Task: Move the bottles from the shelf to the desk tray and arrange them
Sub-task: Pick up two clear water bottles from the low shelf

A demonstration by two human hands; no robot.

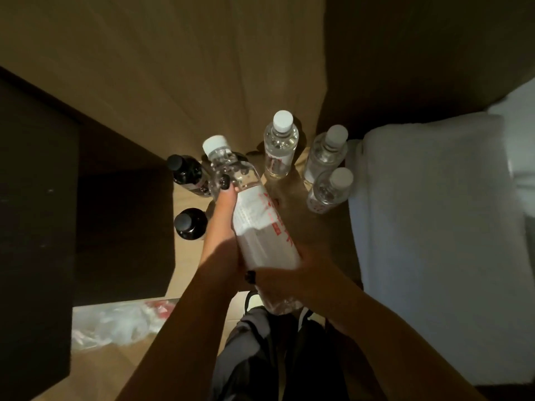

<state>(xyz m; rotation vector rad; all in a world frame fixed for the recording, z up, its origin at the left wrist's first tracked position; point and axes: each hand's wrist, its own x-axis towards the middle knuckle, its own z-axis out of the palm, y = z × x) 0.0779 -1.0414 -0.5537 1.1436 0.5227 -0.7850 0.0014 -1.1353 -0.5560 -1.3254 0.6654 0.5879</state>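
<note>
Holding one large clear bottle [262, 224] between them, both hands are wrapped around it: the left hand [223, 227] grips its left side, fingers reaching up toward the shoulder below the white cap, and the right hand [285, 277] is curled around its lower end. The bottle is tilted, cap pointing away from the person, base nearest the body, with a white label printed in red along its side.

Taking this held bottle as the landmark: beyond and to the right of its cap stands a clear bottle with a white cap [280, 144], upright on a tan wooden surface [188, 198]. Further right of that stand two more clear white-capped bottles [325, 153] [330, 189], close together, beside a white cushion [434, 221]. Just left of the held bottle's neck is a dark bottle with a black cap [188, 173], and below that, left of the left hand, a second dark bottle [189, 224]. Crumpled clear plastic wrap [115, 322] lies well to the lower left, near the left forearm. Whether the surface is a shelf or a desk cannot be told.
</note>
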